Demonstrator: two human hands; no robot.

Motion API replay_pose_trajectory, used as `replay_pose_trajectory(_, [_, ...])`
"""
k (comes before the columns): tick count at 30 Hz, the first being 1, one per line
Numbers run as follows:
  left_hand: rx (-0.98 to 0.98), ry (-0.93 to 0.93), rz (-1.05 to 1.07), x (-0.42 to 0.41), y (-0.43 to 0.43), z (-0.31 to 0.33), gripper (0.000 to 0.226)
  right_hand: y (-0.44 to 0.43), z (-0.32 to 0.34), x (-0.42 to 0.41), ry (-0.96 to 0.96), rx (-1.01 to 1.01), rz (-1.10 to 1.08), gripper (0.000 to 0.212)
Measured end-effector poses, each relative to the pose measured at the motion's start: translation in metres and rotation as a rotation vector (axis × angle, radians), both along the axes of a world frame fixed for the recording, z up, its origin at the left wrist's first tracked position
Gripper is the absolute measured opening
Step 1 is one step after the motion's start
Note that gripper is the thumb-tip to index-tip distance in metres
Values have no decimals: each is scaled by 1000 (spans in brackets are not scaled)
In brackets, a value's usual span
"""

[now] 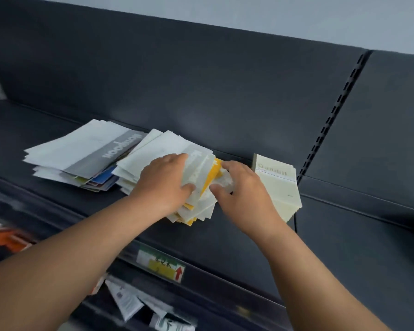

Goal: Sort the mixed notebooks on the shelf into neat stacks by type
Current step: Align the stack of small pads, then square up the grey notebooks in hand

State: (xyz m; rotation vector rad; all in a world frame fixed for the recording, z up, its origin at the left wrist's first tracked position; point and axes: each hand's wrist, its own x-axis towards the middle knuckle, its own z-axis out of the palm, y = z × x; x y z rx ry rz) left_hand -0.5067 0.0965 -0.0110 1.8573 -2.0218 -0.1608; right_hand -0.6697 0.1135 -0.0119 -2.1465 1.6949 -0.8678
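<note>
While both hands are working at the middle pile (pixel 158 149) of notebooks, I am looking down on them through the head camera, from in front of a dark shelf (pixel 225 235); the left hand (pixel 167 185) is lying palm down across the pile's top white covers, its fingers curving over their far edge and its thumb pressing in at the near edge, so it is gripping the uppermost few; the right hand (pixel 239 187) is meeting the same pile at its right edge, half closed, forefinger and thumb pinching a white cover just beside a yellow notebook (pixel 213 173) that is showing through the fan; its other fingers are tucking out of sight, and I cannot tell whether they are touching anything.

The middle pile is sitting near the centre of the shelf, fanned and untidy, with yellow edges poking out at its near corner; to its left and touching it, a second loose pile (pixel 81 151) is lying with a white-and-grey cover on top and blue and green edges showing beneath; just right of the right hand, a squared stack of cream notebooks (pixel 280 187) is lying flat, its far end reaching the back panel (pixel 201 80); further right, a slotted upright (pixel 332 115) is running up that panel.

Along the shelf's front lip a price label (pixel 160 265), yellow and white with a red arrow, is facing me; below it, a lower level is holding white packets (pixel 127 299), too blurred for me to read.
</note>
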Motion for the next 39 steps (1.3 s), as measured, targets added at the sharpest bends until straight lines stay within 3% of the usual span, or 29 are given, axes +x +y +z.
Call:
replay_pose_trajectory(10, [-5, -48, 111, 124, 4, 0, 62, -10, 2, 105, 121, 59, 118, 57])
replay_pose_trajectory(17, [20, -52, 130, 234, -14, 3, 59, -27, 1, 219, 6, 88, 66, 51])
replay_pose_trajectory(25, [99, -81, 76, 330, -53, -6, 51, -44, -20, 315, -75, 205, -68, 64])
replay_pose_trajectory(29, [156, -48, 31, 347, -77, -8, 38, -65, -21, 331, -95, 281, -168, 68])
replay_pose_trajectory(34, [265, 61, 97, 355, -111, -15, 66, -100, -30, 334, -31, 373, -253, 72])
replay_pose_trajectory(39, [465, 299, 180, 361, -144, -28, 67, -127, -35, 338, 34, 409, -283, 79])
